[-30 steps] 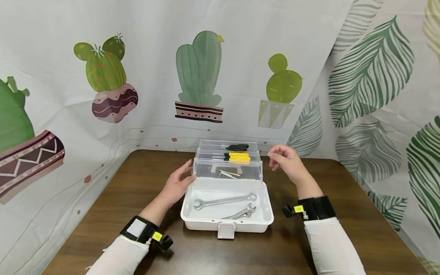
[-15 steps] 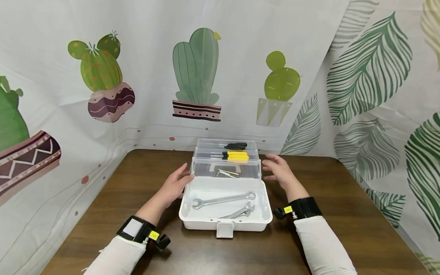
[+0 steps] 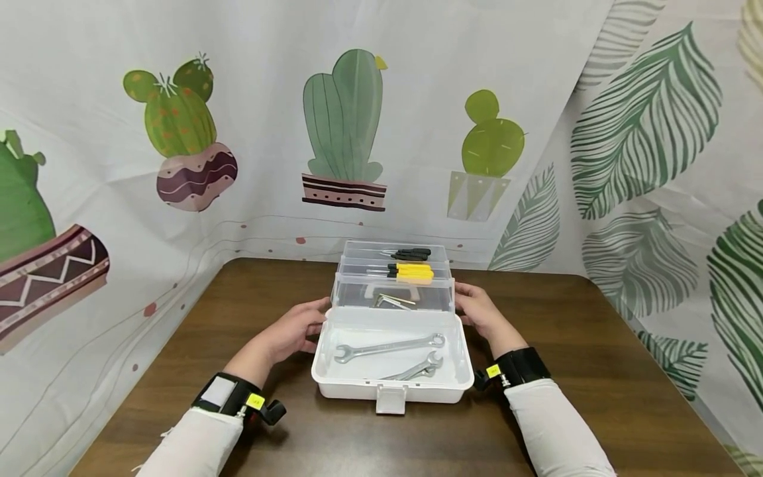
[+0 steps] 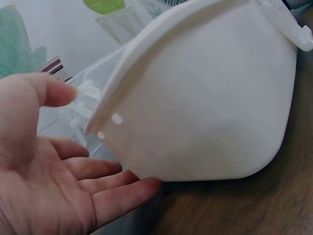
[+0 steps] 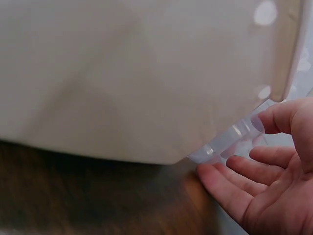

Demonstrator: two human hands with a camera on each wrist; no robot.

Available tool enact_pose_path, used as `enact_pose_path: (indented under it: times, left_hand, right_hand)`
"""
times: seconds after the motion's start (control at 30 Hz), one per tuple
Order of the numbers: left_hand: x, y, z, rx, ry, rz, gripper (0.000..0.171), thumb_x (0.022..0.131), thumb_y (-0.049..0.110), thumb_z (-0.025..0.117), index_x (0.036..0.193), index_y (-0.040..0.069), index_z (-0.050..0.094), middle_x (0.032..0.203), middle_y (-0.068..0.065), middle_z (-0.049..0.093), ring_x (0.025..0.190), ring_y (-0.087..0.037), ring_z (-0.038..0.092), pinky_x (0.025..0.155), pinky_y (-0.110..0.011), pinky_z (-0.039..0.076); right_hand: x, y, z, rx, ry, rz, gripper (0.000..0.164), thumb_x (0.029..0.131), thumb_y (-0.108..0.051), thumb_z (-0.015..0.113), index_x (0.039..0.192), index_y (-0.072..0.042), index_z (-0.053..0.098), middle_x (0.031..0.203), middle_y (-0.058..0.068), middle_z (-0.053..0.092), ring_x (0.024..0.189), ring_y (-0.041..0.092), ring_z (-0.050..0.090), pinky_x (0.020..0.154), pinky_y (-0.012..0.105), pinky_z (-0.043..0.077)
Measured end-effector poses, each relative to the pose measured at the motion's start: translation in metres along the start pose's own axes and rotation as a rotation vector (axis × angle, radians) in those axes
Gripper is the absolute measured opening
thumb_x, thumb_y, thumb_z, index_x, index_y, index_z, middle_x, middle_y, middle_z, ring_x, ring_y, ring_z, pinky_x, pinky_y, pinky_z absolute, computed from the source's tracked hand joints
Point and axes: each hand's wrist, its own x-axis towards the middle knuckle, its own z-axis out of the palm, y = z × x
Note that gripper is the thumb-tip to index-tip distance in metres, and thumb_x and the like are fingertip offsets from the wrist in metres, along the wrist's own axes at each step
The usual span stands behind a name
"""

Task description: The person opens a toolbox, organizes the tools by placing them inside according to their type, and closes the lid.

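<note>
A white plastic toolbox [image 3: 346,392] stands with its lid up and its clear tiered trays [image 3: 352,293] fanned out at the back. A long combination wrench [image 3: 390,346] and shorter wrenches [image 3: 417,368] lie in its base. In the trays are hex keys [image 3: 393,302], yellow-handled screwdrivers [image 3: 415,272] and black-handled ones [image 3: 412,254]. My left hand [image 3: 289,332] is at the box's rear left corner, fingers extended by its lower edge in the left wrist view. My right hand [image 3: 481,313] is at the rear right corner, fingers loosely spread near the clear plastic [image 5: 227,142].
The box rests on a brown wooden table [image 3: 584,371]. Its latch [image 3: 391,400] hangs at the front. Behind the table hangs a white cloth [image 3: 262,132] printed with cacti and leaves. Each wrist wears a black strap with a camera.
My right hand has come down and left to the box's rear right corner, its fingers opening out. My left hand has slid slightly down and left along the side. The box stays put.
</note>
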Motion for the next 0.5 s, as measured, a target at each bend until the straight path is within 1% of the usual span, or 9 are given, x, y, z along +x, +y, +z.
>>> enact_pose_path:
  times: [0.1,0.23,0.4,0.5]
  left_hand:
    - [-0.0023,0.0003,-0.002,0.018,-0.034,0.006,0.077,0.099,0.019,0.051,0.166,0.011,0.015,0.159,-0.021,0.044,0.128,-0.023,0.06,0.094,-0.047,0.058]
    - [-0.0046,0.0,-0.0039,0.034,-0.088,0.023,0.08,0.098,0.016,0.056,0.166,0.011,0.013,0.16,-0.022,0.043,0.124,-0.02,0.062,0.095,-0.046,0.058]
    - [-0.0059,-0.002,-0.0079,0.014,-0.146,0.033,0.08,0.101,0.015,0.055,0.166,0.008,0.009,0.163,-0.024,0.036,0.126,-0.018,0.061,0.098,-0.048,0.056]
    - [-0.0056,-0.0029,-0.0096,0.001,-0.168,0.033,0.08,0.102,0.016,0.055,0.166,0.008,0.008,0.164,-0.024,0.034,0.129,-0.02,0.06,0.1,-0.049,0.055]
  right_hand:
    - [0.0009,0.0019,0.0005,-0.01,0.01,0.002,0.056,0.103,-0.021,0.056,0.152,0.002,0.045,0.142,0.029,0.058,0.107,0.015,0.068,0.076,0.026,0.06]
    - [0.0013,0.0039,0.0009,0.002,0.023,0.008,0.05,0.102,-0.018,0.057,0.147,0.004,0.051,0.138,0.028,0.062,0.098,0.009,0.067,0.076,0.026,0.06]
    - [0.0001,0.0034,0.0007,0.03,0.019,0.001,0.049,0.101,-0.014,0.056,0.146,0.004,0.051,0.14,0.028,0.061,0.102,0.012,0.067,0.076,0.027,0.059]
    - [-0.0006,0.0022,0.0009,0.037,0.015,-0.002,0.049,0.101,-0.013,0.055,0.147,0.004,0.051,0.134,0.023,0.065,0.102,0.011,0.066,0.078,0.027,0.059]
